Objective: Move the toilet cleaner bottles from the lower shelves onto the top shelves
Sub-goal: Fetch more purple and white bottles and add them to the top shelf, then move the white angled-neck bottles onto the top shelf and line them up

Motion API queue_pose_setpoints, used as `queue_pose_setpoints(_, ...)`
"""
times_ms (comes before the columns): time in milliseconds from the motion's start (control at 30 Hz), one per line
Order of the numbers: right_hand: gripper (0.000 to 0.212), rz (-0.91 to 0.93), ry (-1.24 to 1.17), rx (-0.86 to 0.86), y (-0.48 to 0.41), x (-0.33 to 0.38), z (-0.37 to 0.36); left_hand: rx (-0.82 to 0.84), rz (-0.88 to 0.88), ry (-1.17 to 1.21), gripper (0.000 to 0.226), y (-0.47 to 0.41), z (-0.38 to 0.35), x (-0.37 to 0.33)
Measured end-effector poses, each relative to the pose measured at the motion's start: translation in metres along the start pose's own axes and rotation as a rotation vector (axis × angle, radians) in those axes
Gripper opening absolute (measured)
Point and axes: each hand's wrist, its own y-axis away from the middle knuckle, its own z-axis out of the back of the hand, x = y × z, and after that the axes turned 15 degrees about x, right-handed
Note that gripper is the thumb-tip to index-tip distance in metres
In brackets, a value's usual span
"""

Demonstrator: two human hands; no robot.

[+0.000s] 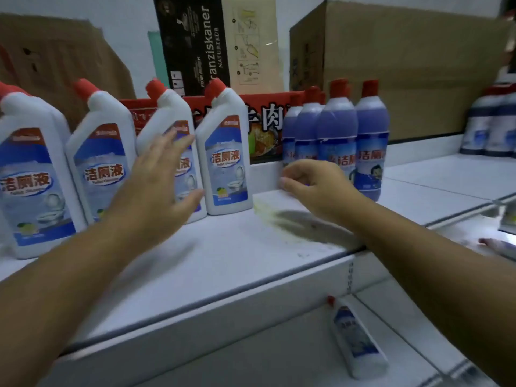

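Several white toilet cleaner bottles [226, 155] with red caps and blue labels stand in a row on the white top shelf [229, 255]. My left hand [159, 185] hovers with fingers spread in front of the third bottle [170, 115], holding nothing. Right of the row stands a cluster of purple round bottles [337, 129] with red caps. My right hand [315, 185] is low in front of that cluster, fingers loosely curled, holding nothing. One white bottle [354, 339] stands on the lower shelf [405, 325], seen from above.
Cardboard boxes [405, 65] and a black carton [195, 46] stand behind the bottles. A red food box [265, 121] sits at the shelf's back. More dark-blue bottles [488, 124] stand far right. A yellowish stain [268, 213] marks the shelf.
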Motion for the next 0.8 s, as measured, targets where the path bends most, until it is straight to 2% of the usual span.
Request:
queue_pose_setpoints(67,0.016,0.059,-0.027,-0.116,0.057,-0.010,0.017,-0.076,-0.167,0.114,0.048,0.021,0.007,-0.031)
queue_pose_setpoints(133,0.008,0.026,-0.062,-0.196,0.125,-0.032,0.033,-0.091,-0.427,0.183,0.032,0.051,0.001,-0.083)
queue_pose_setpoints(200,0.011,-0.142,-0.109,-0.211,0.190,-0.068,0.045,0.002,-0.660,0.206,0.029,0.077,-0.029,-0.139)
queue_pose_setpoints(267,0.023,-0.425,-0.079,-0.126,0.254,-0.114,0.051,0.194,-0.764,0.213,0.031,0.091,-0.078,-0.192)
queue_pose_setpoints(333,0.035,-0.682,-0.065,-0.072,0.318,-0.162,0.052,0.578,-0.634,0.256,0.041,0.095,-0.132,-0.248)
queue_pose_setpoints(400,0.041,-0.909,-0.126,-0.104,0.387,-0.205,0.050,0.969,-0.513,0.125,0.056,0.102,-0.198,-0.294)
queue_pose_setpoints(467,0.051,-1.165,-0.159,-0.080,0.455,-0.235,0.045,1.230,-0.485,0.035,0.063,0.120,-0.253,-0.331)
queue_pose_setpoints(533,0.057,-1.334,-0.219,-0.005,0.519,-0.257,0.034,1.373,-0.450,0.043,0.069,0.142,-0.295,-0.361)
queue_pose_setpoints(633,0.058,-1.458,-0.291,0.136,0.579,-0.272,0.028,1.511,-0.415,0.076,0.064,0.157,-0.327,-0.401)
queue_pose_setpoints(700,0.058,-1.508,-0.285,0.187,0.597,-0.285,0.039,1.535,-0.415,0.139,0.057,0.153,-0.339,-0.425)
queue_pose_setpoints(800,0.055,-1.489,-0.244,0.157,0.597,-0.315,0.063,1.522,-0.401,0.206,0.063,0.134,-0.363,-0.457)
